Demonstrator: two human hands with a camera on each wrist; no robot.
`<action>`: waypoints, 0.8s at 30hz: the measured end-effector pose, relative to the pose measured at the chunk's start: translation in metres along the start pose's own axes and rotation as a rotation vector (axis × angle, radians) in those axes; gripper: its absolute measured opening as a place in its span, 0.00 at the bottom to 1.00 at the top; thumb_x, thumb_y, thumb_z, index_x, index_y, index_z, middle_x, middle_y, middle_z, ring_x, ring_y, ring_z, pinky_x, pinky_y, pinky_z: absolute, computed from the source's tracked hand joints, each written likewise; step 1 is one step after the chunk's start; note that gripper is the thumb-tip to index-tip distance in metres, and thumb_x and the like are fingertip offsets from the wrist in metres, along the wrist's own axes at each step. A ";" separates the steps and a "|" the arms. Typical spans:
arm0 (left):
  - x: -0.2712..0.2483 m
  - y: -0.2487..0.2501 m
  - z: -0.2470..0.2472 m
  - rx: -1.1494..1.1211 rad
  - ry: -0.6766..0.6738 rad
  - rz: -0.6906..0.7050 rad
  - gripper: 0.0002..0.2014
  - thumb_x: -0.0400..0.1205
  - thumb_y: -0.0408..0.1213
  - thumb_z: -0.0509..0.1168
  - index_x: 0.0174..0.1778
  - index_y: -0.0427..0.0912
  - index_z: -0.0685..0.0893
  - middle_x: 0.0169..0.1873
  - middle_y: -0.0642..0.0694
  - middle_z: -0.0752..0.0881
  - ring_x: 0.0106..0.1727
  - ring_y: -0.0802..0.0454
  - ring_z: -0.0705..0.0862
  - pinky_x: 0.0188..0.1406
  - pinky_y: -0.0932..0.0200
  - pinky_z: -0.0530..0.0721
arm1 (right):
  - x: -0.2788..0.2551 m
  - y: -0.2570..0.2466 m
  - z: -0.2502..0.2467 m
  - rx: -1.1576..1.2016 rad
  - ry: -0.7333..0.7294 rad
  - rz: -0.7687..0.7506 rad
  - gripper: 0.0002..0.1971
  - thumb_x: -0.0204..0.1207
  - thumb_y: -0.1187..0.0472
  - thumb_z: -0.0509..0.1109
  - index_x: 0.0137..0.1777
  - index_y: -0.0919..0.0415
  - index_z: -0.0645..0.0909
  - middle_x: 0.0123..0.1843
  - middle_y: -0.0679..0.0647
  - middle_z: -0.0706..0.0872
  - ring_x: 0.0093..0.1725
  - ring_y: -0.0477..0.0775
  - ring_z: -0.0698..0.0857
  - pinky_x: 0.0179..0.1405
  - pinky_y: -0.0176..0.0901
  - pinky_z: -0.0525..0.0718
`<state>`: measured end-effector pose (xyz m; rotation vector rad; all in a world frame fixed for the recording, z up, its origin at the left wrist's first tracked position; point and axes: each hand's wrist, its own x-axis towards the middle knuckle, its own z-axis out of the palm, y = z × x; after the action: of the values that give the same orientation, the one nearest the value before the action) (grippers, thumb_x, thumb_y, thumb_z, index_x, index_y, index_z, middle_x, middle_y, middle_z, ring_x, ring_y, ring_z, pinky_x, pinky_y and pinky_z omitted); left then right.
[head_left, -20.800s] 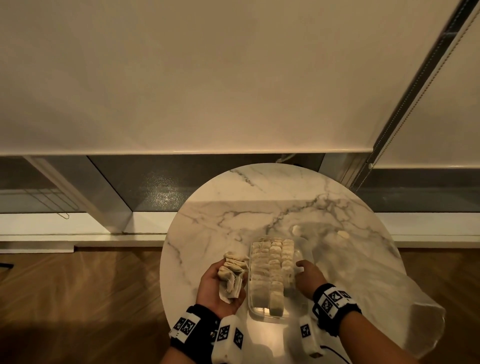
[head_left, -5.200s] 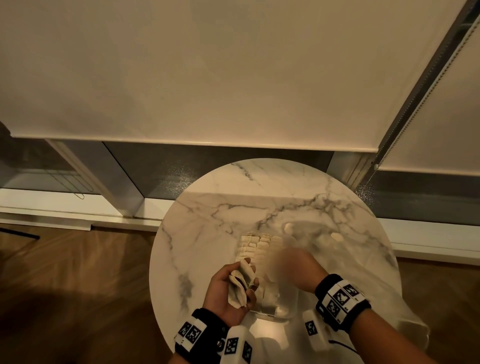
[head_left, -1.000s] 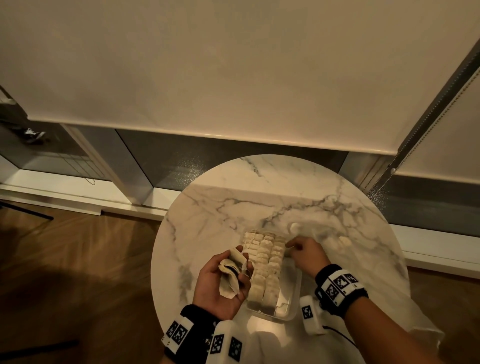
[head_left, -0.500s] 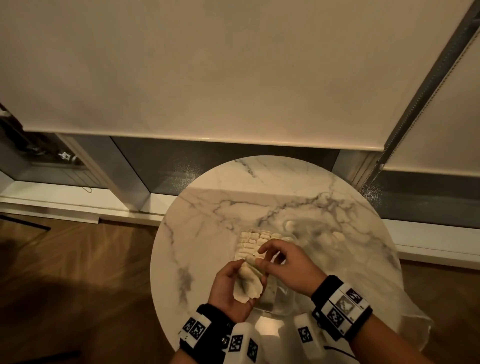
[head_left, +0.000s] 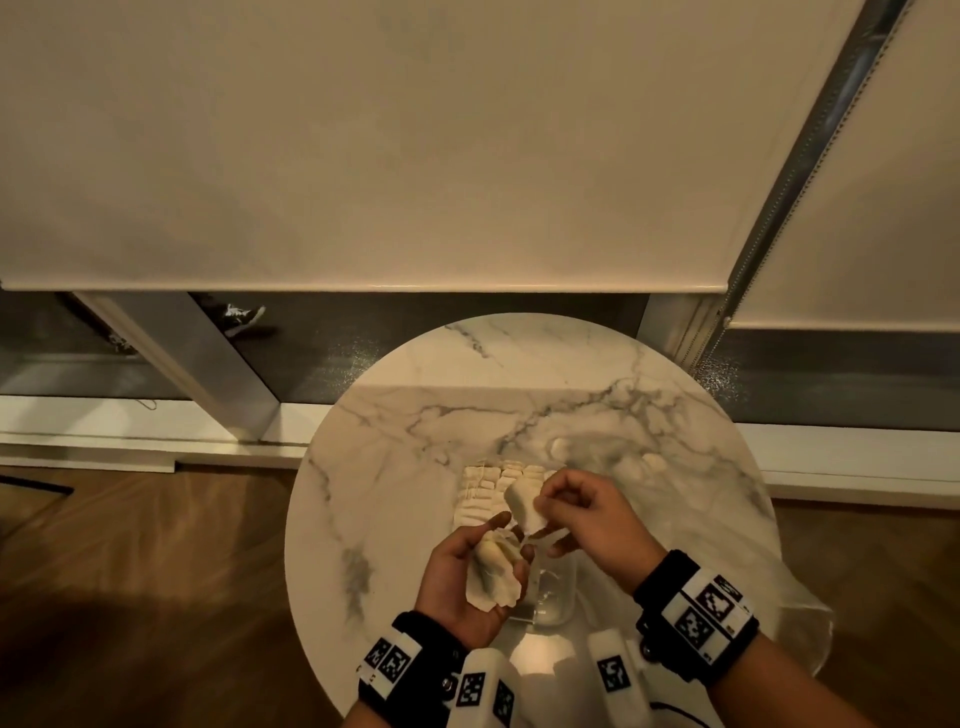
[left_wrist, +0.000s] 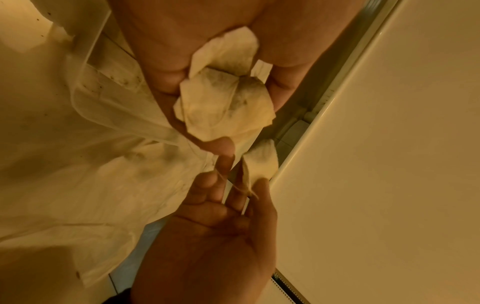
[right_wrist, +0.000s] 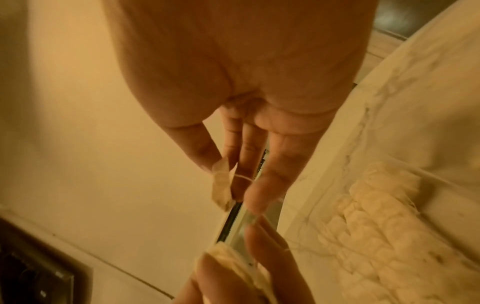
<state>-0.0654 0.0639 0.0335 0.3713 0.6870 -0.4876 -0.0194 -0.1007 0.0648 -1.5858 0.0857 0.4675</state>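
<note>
Tea bags being sorted over a round marble desk (head_left: 395, 467). A clear plastic box (head_left: 560, 597) sits on it at the near edge. The far part of the box holds rows of tea bags (head_left: 485, 488), and the near end looks bare.

Left hand (head_left: 452, 582) is palm up just above the near end of the box, its grip curled round a loose bunch of tea bags (head_left: 491, 577). Right hand (head_left: 592, 519) is just beside it, over the box. Its grip pinches a single tea bag (head_left: 524, 506) between thumb and forefinger, the other fingers loosely spread. The single bag is in the air, just clear of the bunch. A thin string (right_wrist: 244, 177) runs from it across the right fingers back toward the bunch.

Step, as judged: one bag is being pulled off the bunch to go into the rows. It could also be the reverse, I can't tell for sure.

Next move calls for freeing the string so it doesn't drag other bags out. The bag then goes down upright against the last row, with the left hand holding the bunch steady.
</note>
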 end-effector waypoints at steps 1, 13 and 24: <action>0.001 0.000 0.000 -0.001 -0.006 -0.008 0.11 0.78 0.33 0.60 0.52 0.37 0.84 0.43 0.37 0.85 0.41 0.39 0.84 0.33 0.55 0.87 | 0.000 -0.001 -0.001 0.088 0.014 0.033 0.03 0.80 0.71 0.69 0.45 0.66 0.79 0.37 0.61 0.84 0.34 0.58 0.89 0.26 0.45 0.86; 0.009 -0.007 -0.013 0.254 0.139 0.092 0.15 0.70 0.45 0.77 0.45 0.39 0.86 0.29 0.46 0.80 0.26 0.49 0.77 0.24 0.61 0.75 | 0.002 -0.003 -0.002 -0.040 0.025 0.050 0.07 0.80 0.71 0.65 0.48 0.62 0.85 0.38 0.59 0.83 0.27 0.55 0.83 0.19 0.39 0.73; 0.013 -0.008 -0.015 0.432 0.153 0.228 0.11 0.73 0.39 0.75 0.46 0.40 0.83 0.27 0.43 0.80 0.22 0.49 0.75 0.19 0.61 0.74 | 0.009 0.006 0.004 -0.117 -0.015 -0.045 0.10 0.76 0.67 0.75 0.55 0.57 0.84 0.35 0.58 0.86 0.32 0.55 0.85 0.32 0.49 0.87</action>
<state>-0.0691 0.0606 0.0127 0.8913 0.6750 -0.3905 -0.0144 -0.0953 0.0561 -1.6952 0.0112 0.4564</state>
